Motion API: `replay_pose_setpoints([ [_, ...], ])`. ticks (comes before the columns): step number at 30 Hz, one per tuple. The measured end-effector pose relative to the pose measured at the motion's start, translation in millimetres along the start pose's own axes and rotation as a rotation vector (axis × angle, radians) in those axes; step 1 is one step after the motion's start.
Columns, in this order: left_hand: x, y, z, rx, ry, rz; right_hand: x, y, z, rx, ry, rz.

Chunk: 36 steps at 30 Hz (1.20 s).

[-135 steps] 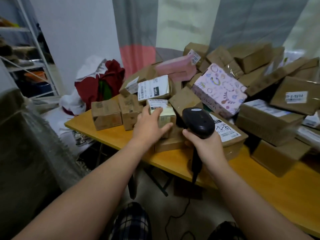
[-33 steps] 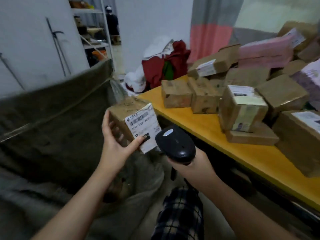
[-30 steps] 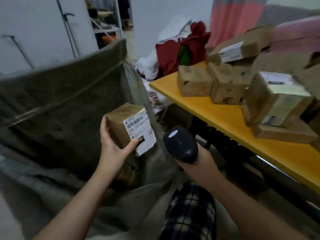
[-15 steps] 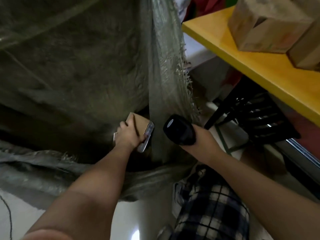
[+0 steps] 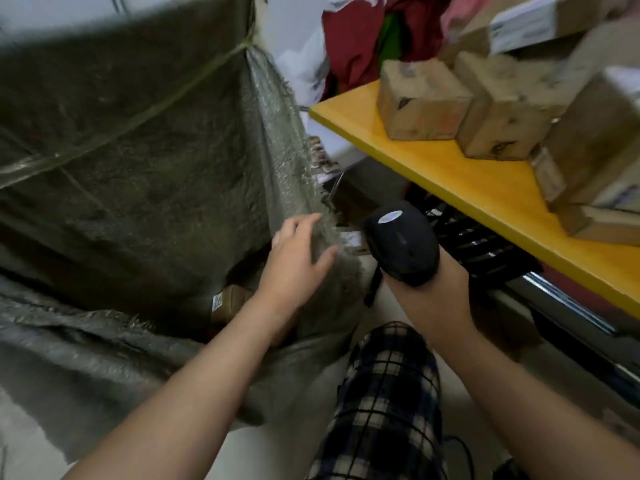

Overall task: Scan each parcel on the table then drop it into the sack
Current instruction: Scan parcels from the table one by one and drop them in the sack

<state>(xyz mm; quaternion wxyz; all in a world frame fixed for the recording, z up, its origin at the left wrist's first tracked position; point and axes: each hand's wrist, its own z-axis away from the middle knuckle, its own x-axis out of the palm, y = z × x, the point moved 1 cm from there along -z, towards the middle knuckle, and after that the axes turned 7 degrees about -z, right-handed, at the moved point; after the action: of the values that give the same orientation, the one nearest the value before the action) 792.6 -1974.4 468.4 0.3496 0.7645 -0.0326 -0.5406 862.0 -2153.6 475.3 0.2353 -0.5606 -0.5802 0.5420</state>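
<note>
Apparently dropped already: one small labelled cardboard parcel (image 5: 230, 301), low inside the coarse woven sack (image 5: 121, 168), frayed at its rim. Left to scan: blocky taped cartons (image 5: 422, 98) near the corner of the smooth yellow table (image 5: 467, 178). Left hand (image 5: 298, 261) empty, fingers loosely spread over the sack's edge. Right hand (image 5: 429, 299) clasped round the black plastic barcode scanner (image 5: 401, 242).

Parcel (image 5: 231, 301) released, now lying inside sack (image 5: 138, 168), left hand (image 5: 294, 261) empty, fingers spread
</note>
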Motion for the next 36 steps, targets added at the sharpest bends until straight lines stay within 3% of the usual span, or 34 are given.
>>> replay_pose_setpoints([
  [4, -11.8, 87.1, 4.2, 0.187, 0.031, 0.095, -66.0, -34.0, 20.0, -0.107, 0.248, -0.074],
  [7, -11.9, 146.1, 2.1, 0.330, 0.013, 0.139, -120.4, -53.3, 28.2, -0.087, 0.404, -0.164],
  [14, 13.5, 250.2, -21.4, 0.422, -0.111, 0.189, -217.5, -54.1, 14.0, -0.011, 0.552, -0.161],
  [16, 17.8, 274.1, -34.1, 0.332, -0.129, 0.291, -231.4, -52.6, 1.9, -0.005, 0.558, -0.173],
  [19, 21.2, 296.1, -55.8, 0.059, -0.214, 0.475, -240.8, -59.3, -16.0, -0.008, 0.499, -0.220],
  [22, 25.7, 301.8, -64.7, -0.093, -0.352, 0.494, -240.8, -66.1, -31.9, 0.041, 0.401, -0.337],
  [26, 32.0, 305.0, -60.5, -0.039, -0.452, 0.610, -234.8, -67.7, -45.7, 0.139, 0.325, -0.503],
  [36, 47.0, 283.6, -28.8, 0.110, -0.447, 0.875, -233.3, -58.9, -26.3, 0.090, 0.380, -0.608],
])
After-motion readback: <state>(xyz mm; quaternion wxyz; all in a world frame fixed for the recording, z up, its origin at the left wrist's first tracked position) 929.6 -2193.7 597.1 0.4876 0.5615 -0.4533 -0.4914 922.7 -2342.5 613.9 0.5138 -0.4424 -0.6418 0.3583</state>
